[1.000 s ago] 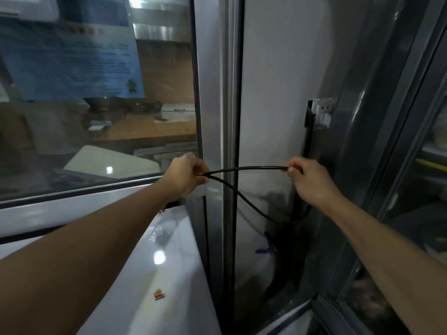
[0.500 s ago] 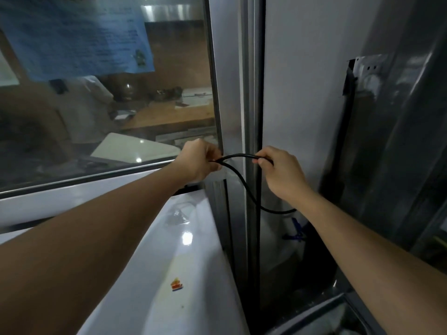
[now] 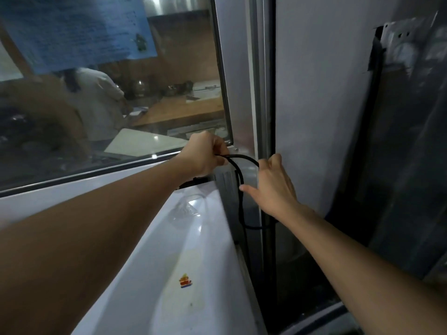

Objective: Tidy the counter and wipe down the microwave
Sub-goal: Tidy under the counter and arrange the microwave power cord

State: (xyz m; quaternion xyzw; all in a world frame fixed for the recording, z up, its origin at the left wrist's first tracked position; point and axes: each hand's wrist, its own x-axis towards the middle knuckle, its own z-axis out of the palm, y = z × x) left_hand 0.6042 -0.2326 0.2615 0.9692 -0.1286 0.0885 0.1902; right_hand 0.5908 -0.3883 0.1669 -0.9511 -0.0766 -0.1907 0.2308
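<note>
The white top of the microwave runs from the lower middle up to the window frame, with a small coloured sticker on it. A black power cord loops above its far right corner. My left hand grips one end of the loop in a fist. My right hand is close beside it. Its fingers hook over the top of the loop and its thumb points left against the hanging strands. The cord drops into the dark gap right of the microwave, where its lower part is hidden.
A glass window with a blue notice faces me; a person stands behind it. A metal frame post and a grey wall lie ahead. A white socket plate sits upper right. A clear plastic scrap lies on the microwave.
My right hand has slid left along the cord until it nearly meets my left hand, so the stretched cord is now a short doubled loop. The view shifted left and down.
</note>
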